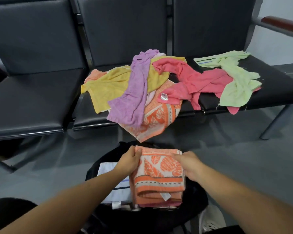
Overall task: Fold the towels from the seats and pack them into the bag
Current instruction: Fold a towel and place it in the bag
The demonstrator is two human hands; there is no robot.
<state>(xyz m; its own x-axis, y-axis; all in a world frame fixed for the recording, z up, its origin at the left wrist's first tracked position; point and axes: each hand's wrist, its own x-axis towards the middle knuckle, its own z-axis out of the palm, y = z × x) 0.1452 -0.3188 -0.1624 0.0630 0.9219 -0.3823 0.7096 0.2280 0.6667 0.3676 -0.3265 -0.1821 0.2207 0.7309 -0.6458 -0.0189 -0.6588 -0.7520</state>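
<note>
A folded orange leaf-patterned towel (159,176) lies on a stack inside the open black bag (108,157) on the floor. My left hand (129,162) grips its far left corner. My right hand (187,163) holds its right edge, fingers curled over the cloth. A folded white towel (116,186) lies in the bag to the left. Unfolded towels lie heaped on the middle seat: yellow (108,85), purple (135,92), orange patterned (159,119), pink (198,80). A pale green towel (233,76) lies on the right seat.
The black bench seats (32,102) run across the view, with a metal leg (274,122) at the right and a wooden armrest (284,24) at the far right. The grey floor (243,166) surrounds the bag. A white shoe (210,220) shows at the bottom right.
</note>
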